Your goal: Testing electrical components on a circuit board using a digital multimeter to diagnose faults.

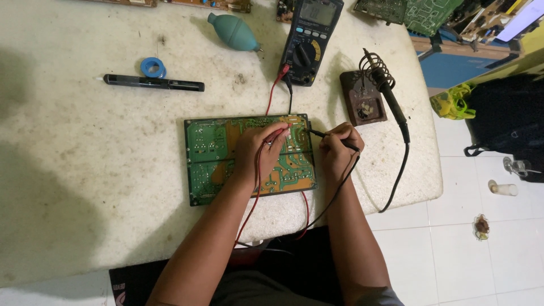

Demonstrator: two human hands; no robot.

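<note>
A green and orange circuit board point(207, 158) lies flat on the pale worktable point(85, 187). My left hand point(255, 152) rests on the board and grips a red test probe point(279, 135), tip down on the board's upper right area. My right hand point(337, 148) sits just off the board's right edge and grips a black test probe point(317, 134) whose tip touches the board near the red one. Red and black leads run from the probes to a dark multimeter point(309, 39) standing behind the board.
A soldering iron point(391, 99) rests in a coil stand on a brown base point(362, 102), right of my right hand, its cable looping over the table's edge. A teal blower bulb point(233, 32), a blue tape roll point(152, 67) and a black pen-shaped tool point(156, 83) lie at back left.
</note>
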